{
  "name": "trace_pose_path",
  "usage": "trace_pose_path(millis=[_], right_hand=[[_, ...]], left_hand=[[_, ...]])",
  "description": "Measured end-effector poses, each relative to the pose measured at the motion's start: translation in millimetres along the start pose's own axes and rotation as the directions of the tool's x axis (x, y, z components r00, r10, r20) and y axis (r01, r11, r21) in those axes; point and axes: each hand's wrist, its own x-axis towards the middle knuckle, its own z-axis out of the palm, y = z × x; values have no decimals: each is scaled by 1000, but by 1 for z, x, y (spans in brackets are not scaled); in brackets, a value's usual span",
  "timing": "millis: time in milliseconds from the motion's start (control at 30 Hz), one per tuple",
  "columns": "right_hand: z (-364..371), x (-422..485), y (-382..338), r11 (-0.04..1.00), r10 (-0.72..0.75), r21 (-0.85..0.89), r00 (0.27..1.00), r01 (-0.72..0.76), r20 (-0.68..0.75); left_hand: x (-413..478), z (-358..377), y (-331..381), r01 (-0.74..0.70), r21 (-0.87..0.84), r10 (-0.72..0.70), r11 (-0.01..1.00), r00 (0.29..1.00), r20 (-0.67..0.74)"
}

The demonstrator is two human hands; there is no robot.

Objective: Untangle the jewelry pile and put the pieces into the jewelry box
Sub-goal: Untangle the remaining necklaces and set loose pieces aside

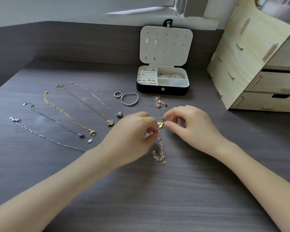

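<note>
**Q:** What are the fingers doing?
**A:** The right thumb and forefinger point(168, 126) pinch the top of the tangle point(160, 153) at a gold pendant point(160, 125). The other right fingers curl loosely. The left fingertips point(149, 131) pinch a strand just below the pendant, but blur hides which of them close on it. The right hand point(191, 124) and left hand point(132, 133) work close together, in front of the box point(149, 89) on the person's side.

**Q:** Where is the tangle?
**A:** Its upper end is raised between the hands. Its lower end trails on the table point(174, 190), straight in front of the box and well apart from it.

**Q:** How is this step best done?
**A:** Judging from the pose, the right hand should anchor the pendant end while the left eases one strand sideways, loosening rather than pulling. A hard tug would probably tighten the knot. Leaving the lower end on the table should keep its weight from cinching the loops.

**Q:** What lies around the work?
**A:** To the front left of the box, five chains point(69, 116) lie straightened side by side, apart from one another. Just in front of the box are a ring point(118, 94), a bangle point(130, 99) beside it and a charm cluster point(160, 102). The box stands open with its lid upright. None of these pieces is in the box yet, so much of the task appears to remain.
</note>
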Motion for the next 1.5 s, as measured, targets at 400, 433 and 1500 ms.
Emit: trace_pose_path(millis=[400,433,1500], right_hand=[[9,16,-1,989,-12,-148,995,-3,-96],[9,16,-5,992,-23,-126,999,17,-46],[-31,-6,-12,939,173,181,857,-292,485]], left_hand=[[-11,4,3,143,-65,-130,988,976,173],[-12,1,2,148,-64,-133,987,970,203],[-12,-9,-1,232,-103,-188,967,928,322]])
